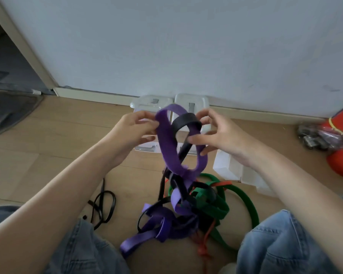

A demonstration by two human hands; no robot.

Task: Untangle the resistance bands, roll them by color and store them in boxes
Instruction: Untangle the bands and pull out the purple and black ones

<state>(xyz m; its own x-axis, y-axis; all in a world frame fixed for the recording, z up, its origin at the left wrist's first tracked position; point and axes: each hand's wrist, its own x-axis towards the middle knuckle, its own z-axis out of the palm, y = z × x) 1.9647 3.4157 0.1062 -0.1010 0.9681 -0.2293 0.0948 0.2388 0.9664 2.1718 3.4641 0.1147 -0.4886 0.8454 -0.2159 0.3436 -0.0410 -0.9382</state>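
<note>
From the head view, one wide purple fabric band [167, 147] is being held up as a loop, pinched by the left hand [136, 128] on its left edge and by the right hand [213, 133] on its right side, where a flat black band [185, 120] is also being pinched. A tangle [188, 210] of purple, black, green and thin orange bands is being left hanging below onto the wooden floor [48, 155]. Two clear lidded boxes [147, 104] are being kept against the wall.

tangle of bands [186, 210] on floor [48, 145], boxes [192, 103] behind
</note>
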